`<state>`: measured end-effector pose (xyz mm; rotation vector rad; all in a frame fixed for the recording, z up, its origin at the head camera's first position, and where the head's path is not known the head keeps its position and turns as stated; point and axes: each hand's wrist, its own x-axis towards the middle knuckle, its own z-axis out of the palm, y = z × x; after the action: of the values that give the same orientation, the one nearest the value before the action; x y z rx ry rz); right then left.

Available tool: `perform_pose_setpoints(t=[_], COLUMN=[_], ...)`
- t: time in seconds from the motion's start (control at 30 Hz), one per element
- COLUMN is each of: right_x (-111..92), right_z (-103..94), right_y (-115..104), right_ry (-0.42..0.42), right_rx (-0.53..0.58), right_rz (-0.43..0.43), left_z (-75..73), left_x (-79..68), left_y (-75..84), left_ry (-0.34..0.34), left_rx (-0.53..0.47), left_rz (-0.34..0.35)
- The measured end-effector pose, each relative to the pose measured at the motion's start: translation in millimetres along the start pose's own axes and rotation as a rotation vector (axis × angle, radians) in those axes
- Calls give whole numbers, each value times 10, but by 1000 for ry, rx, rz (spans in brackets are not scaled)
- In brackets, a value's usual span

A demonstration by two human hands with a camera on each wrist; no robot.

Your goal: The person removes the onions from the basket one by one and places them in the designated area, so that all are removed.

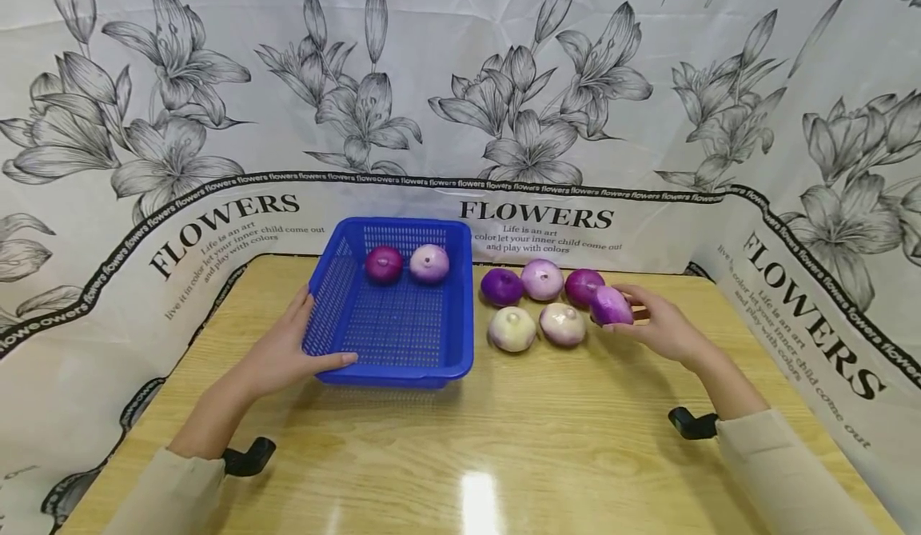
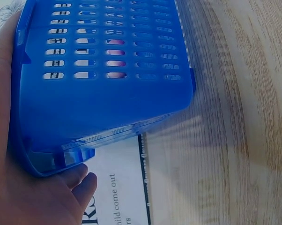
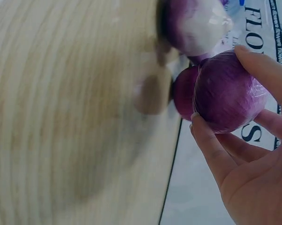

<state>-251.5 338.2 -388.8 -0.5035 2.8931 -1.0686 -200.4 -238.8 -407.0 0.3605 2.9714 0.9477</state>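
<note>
My left hand [image 1: 284, 347] grips the near-left corner of a blue plastic basket [image 1: 466, 311], thumb over the front rim and fingers along the left side. Inside the basket, toward its back, a dark red onion [image 1: 384, 265] sits beside a pale purple onion [image 1: 429, 264]. My right hand [image 1: 669, 329] holds a purple onion [image 1: 611, 306] between thumb and fingertips. The right wrist view shows clear wrap on this held onion [image 3: 232, 93]. Just behind it lies another red onion [image 1: 581, 285], partly covered by it in the head view.
Right of the basket, more onions lie close together: a dark purple onion [image 1: 502, 287], a light purple onion [image 1: 543, 279] and two whitish ones in front, including a cream onion [image 1: 512, 329]. The wooden table [image 1: 432, 455] meets a flower-printed cloth [image 1: 403, 199] at the back and sides.
</note>
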Motion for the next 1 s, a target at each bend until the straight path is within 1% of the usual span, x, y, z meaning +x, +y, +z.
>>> perform_pose_setpoints(t=[0.2,0.3,0.4,0.47,0.67,0.97,1.0], right_x=[-17,0,25,44,81,35,26], right_z=[113,164,203,216,201,132,120], right_y=[206,282,334,342,306,271,269], right_ry=[-9,-28,-51,-55,-64,-117,-123], right_rx=[1,-34,-80,-92,-76,-59,-71], right_rz=[31,55,57,53,36,45,45], left_z=[20,20,14,8,-14,-9,-10], left_x=[-21,-15,-7,-3,9,7,7], left_y=[-29,-36,-37,-37,-33,-12,-9], left_ry=[-9,-7,-7,-7,5,-9,-13], left_rx=[4,3,7,7,0,-4,-2], left_rz=[-11,-13,-14,-14,-12,-11,-13])
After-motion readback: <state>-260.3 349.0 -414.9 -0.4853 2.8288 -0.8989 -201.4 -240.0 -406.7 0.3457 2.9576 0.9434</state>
